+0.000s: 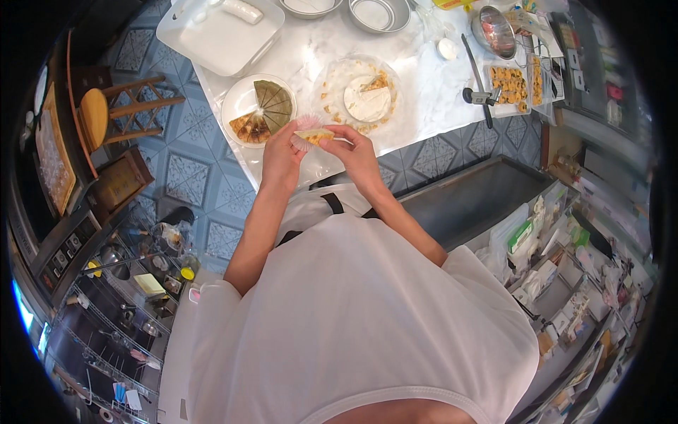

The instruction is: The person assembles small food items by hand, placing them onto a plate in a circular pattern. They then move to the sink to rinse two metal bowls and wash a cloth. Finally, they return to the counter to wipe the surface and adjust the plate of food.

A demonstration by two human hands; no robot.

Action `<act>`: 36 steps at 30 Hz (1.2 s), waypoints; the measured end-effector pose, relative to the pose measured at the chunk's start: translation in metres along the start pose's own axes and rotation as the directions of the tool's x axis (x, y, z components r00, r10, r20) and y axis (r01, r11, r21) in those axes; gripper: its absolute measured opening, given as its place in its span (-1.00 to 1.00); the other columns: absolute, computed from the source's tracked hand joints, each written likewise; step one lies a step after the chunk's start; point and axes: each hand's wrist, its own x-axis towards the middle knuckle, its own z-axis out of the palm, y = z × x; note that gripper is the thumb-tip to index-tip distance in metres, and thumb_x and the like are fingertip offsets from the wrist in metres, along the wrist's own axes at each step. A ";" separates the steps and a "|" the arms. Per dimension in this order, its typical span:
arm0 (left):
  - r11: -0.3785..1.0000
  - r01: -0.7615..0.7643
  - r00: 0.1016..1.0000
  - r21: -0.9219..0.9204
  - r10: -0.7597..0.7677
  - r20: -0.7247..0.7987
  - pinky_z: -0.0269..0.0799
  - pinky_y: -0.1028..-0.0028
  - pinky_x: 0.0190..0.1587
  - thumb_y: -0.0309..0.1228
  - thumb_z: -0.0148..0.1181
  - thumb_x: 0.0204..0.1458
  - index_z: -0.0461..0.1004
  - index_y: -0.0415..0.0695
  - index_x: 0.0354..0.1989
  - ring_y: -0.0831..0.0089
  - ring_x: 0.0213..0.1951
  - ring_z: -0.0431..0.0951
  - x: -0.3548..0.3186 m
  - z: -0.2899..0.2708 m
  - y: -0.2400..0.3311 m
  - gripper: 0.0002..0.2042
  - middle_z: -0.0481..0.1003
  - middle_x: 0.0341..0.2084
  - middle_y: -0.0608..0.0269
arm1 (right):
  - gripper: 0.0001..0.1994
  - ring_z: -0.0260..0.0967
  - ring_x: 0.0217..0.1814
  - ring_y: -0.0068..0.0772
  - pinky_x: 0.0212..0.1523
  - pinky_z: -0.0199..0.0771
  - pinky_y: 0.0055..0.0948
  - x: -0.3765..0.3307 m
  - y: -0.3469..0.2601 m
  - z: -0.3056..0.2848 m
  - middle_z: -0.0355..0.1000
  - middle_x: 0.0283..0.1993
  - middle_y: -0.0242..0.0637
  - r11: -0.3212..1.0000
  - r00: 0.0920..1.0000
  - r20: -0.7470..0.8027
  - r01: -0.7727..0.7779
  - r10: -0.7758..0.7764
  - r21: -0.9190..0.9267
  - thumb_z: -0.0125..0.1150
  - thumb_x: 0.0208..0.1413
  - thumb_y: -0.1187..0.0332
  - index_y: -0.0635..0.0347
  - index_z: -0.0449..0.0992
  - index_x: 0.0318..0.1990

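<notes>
Over the table's near edge my right hand (355, 152) pinches a wedge of layered cake (315, 135), pale on top with orange-yellow bits along its side. In the fingers of my left hand (281, 155) is a pink pleated paper liner (300, 144), spread against the wedge. Just beyond, at left, a white plate (233, 97) carries several green cake slices (274, 100) and several browned ones (250, 128). Ahead of my right hand lies a round pale cake base (364, 108), with a cake slice (375, 84) on it and orange crumbs scattered round it.
At the far left of the table is a white plastic tub (176, 35). Round metal pans (382, 30) stand at the back. To the right are a long dark knife (474, 71), a metal bowl (494, 34) and a tray of small orange-brown pieces (507, 88). A wooden stool (94, 120) stands left.
</notes>
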 end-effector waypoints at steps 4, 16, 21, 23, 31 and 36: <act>1.000 0.004 1.000 -0.028 -0.004 0.017 0.49 0.34 0.15 -0.36 0.00 0.38 0.45 -0.29 0.12 0.39 0.06 0.57 -0.005 0.004 0.004 -0.71 0.55 0.00 0.15 | -0.63 0.54 -0.07 -0.56 0.00 0.50 -0.56 -0.001 0.000 0.001 0.62 -0.11 -0.24 0.999 1.000 -0.011 -0.009 0.009 0.031 0.40 0.19 0.40 0.32 0.55 0.11; 0.998 0.041 0.998 -0.048 -0.038 0.049 0.47 0.30 0.22 -0.38 -0.05 0.40 0.39 -0.32 0.17 0.34 0.14 0.54 -0.009 0.002 0.004 -0.69 0.51 0.09 0.10 | -0.43 0.40 0.19 -0.43 0.22 0.37 -0.39 0.002 0.010 -0.005 0.40 0.26 -0.10 0.996 0.999 0.039 -0.012 0.008 0.093 0.41 0.17 0.29 0.28 0.39 0.29; 0.999 0.027 0.997 -0.032 -0.024 0.073 0.42 0.39 0.20 -0.36 -0.07 0.41 0.43 -0.30 0.15 0.45 0.11 0.52 -0.018 0.009 0.007 -0.69 0.52 0.06 0.14 | -0.44 0.39 0.17 -0.45 0.24 0.36 -0.39 0.003 0.012 -0.008 0.37 0.24 -0.18 0.996 0.997 0.075 -0.041 0.035 0.073 0.41 0.17 0.32 0.24 0.38 0.29; 1.000 0.022 0.995 -0.009 -0.021 0.097 0.41 0.41 0.22 -0.35 -0.09 0.42 0.43 -0.30 0.18 0.44 0.13 0.51 -0.020 0.010 0.009 -0.67 0.52 0.09 0.13 | -0.47 0.40 0.14 -0.47 0.22 0.38 -0.41 0.002 0.012 -0.008 0.37 0.19 -0.23 0.991 0.995 0.093 -0.059 0.048 0.120 0.41 0.17 0.33 0.23 0.40 0.27; 0.996 -0.084 0.992 0.021 0.081 0.093 0.25 0.37 0.35 -0.25 -0.13 0.43 0.23 -0.26 0.36 0.40 0.23 0.43 -0.025 0.007 0.015 -0.56 0.43 0.25 0.08 | -0.64 0.43 0.06 -0.52 0.10 0.48 -0.46 0.000 0.012 -0.010 0.39 0.06 -0.33 0.985 0.993 0.066 -0.102 0.094 0.136 0.38 0.20 0.32 0.22 0.47 0.08; 1.000 -0.003 0.997 -0.020 0.004 0.080 0.24 0.36 0.33 -0.15 -0.07 0.41 0.30 -0.20 0.32 0.38 0.23 0.43 -0.021 -0.002 0.002 -0.54 0.44 0.23 0.13 | -0.69 0.47 0.01 -0.50 0.08 0.54 -0.46 0.005 0.015 -0.003 0.39 0.06 -0.30 0.999 0.999 0.038 -0.023 0.021 0.048 0.38 0.21 0.34 0.23 0.50 0.03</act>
